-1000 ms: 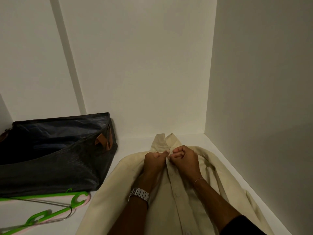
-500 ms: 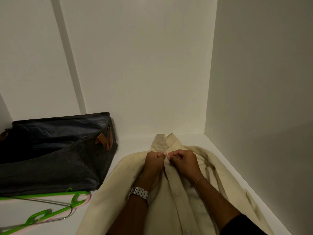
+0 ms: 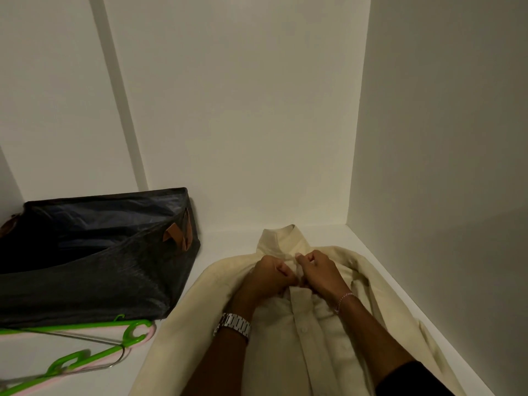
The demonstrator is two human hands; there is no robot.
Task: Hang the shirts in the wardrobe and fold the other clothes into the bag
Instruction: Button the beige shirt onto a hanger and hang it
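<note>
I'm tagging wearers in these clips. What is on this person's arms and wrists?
The left wrist carries a silver metal link watch. The right wrist has a thin, pale bracelet. A dark sleeve shows on the right arm near the bottom edge; the left forearm is bare as far as the frame shows. No rings can be made out on the left hand or right hand.

Cream shirt (image 3: 311, 347) lies flat, collar toward the wall; dark bag (image 3: 94, 270), seemingly open, sits left.
</note>
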